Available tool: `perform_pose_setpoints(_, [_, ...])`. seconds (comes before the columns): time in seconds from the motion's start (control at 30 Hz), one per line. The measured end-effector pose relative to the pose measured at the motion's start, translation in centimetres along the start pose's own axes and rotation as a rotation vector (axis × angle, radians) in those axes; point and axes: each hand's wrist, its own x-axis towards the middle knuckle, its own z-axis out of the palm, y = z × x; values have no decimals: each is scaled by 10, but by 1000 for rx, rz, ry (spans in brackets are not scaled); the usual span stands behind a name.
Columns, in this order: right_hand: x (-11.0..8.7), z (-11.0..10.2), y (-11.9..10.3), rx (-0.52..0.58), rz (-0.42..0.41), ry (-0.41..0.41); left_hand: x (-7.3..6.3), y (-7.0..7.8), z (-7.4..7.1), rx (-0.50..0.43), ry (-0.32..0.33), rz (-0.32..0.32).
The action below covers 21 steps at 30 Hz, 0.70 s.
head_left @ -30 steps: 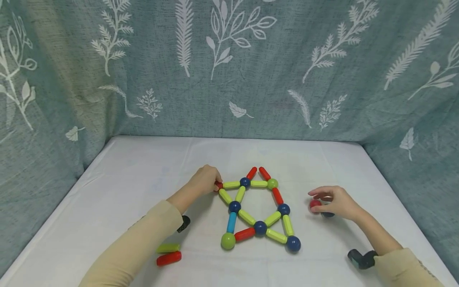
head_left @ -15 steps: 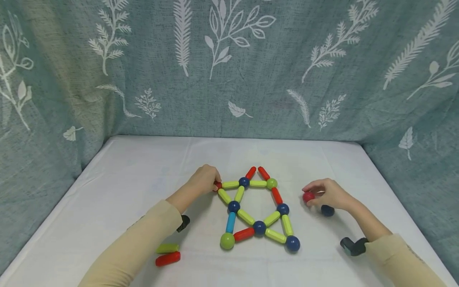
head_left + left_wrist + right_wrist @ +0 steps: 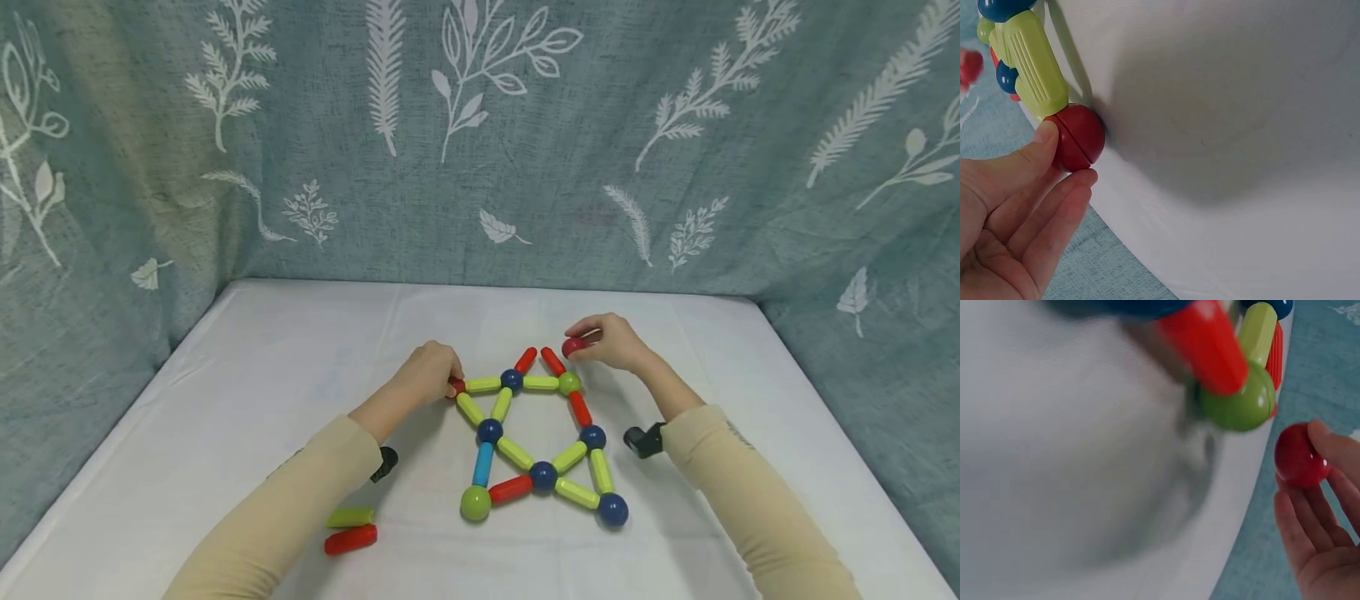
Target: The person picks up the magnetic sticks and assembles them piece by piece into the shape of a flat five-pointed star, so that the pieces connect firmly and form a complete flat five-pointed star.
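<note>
A flat star-like frame of coloured rods and balls lies on the white table. At its left corner my left hand [image 3: 429, 373] pinches a red ball [image 3: 1080, 139] between thumb and fingers; yellow-green rods [image 3: 1038, 65] join there. My right hand [image 3: 617, 343] holds another red ball [image 3: 1297, 456] in its fingertips, just right of the frame's far tip. There two red rods [image 3: 553, 362] lean toward each other, their far ends free and a small gap between them. One red rod rises from a green ball [image 3: 570, 383], the other from a dark blue ball [image 3: 512, 381].
Loose beside the left sleeve lie a yellow-green rod [image 3: 349, 517] and a red rod [image 3: 350, 540]. Across the table's far edge hangs a leaf-patterned teal cloth [image 3: 420, 225]. The right sleeve [image 3: 750, 492] crosses the table's right side.
My right hand has carried its red ball left and away from me to the frame's far tip. The loose dark blue ball is now out of sight at the right sleeve. The left hand stays put.
</note>
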Motion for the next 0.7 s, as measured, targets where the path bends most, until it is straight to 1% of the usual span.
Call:
perform_pose_setpoints(0.17, [27, 14, -15, -8, 47, 24, -2, 0, -1, -1, 1, 4])
perform_pose_setpoints(0.3, [40, 22, -18, -67, 49, 14, -2, 0, -1, -1, 6, 12])
perform_pose_setpoints(0.4, [46, 27, -20, -121, 34, -9, -2, 0, 0, -4, 17, 18])
perform_pose_setpoints(0.5, [48, 31, -22, -164, 35, -55, -2, 0, 1, -10, 24, 16])
perform_pose_setpoints(0.63, [48, 32, -25, -186, 58, -115, -2, -1, 1, -10, 22, 9])
perform_pose_setpoints(0.7, [46, 29, -26, -176, 48, -122, -3, -2, 1, -7, 19, 5])
